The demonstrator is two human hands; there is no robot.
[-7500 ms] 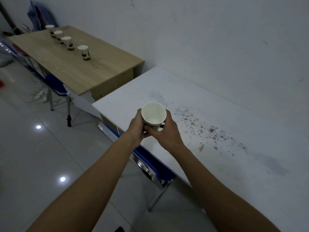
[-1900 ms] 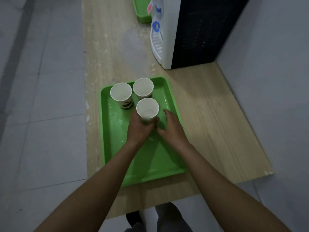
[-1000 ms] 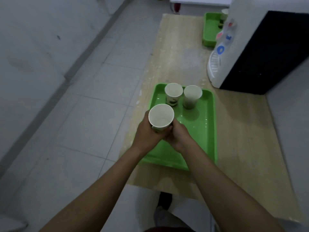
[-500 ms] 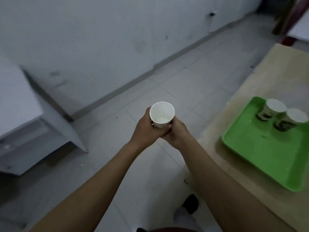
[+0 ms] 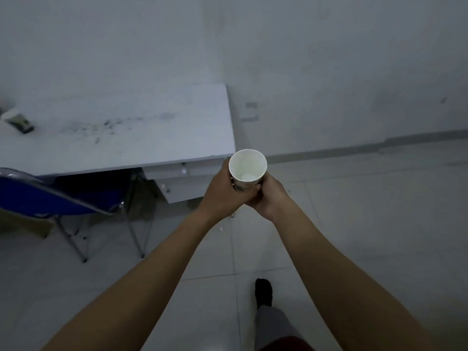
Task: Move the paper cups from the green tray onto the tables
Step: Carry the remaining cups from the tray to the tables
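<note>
**Cup carried in both hands, just off the table's corner**

The paper cup [image 5: 247, 166] stands upright in the air, its long axis vertical and its open mouth facing up. It is clear of any surface. The left hand [image 5: 220, 192] wraps its side from the left, fingers curled round the wall. The right hand [image 5: 269, 198] closes on it from the right and underneath. Both hands grip it low down, and the rim is free.

The white table [image 5: 121, 140] lies to the left of the hands and a little farther off. Its near right corner is just beside the cup, which hangs over the floor [image 5: 354, 211], not over the tabletop. The left hand is the nearer one to the table, so setting the cup down probably calls for a carry leftward and away. A blue chair [image 5: 38, 198] stands tucked at the table's near edge.

A dark print shows on the cup's wall between the hands, too small to read. A blurred pale object [image 5: 17, 120] sits at the table's far left. The green tray is out of view.
</note>
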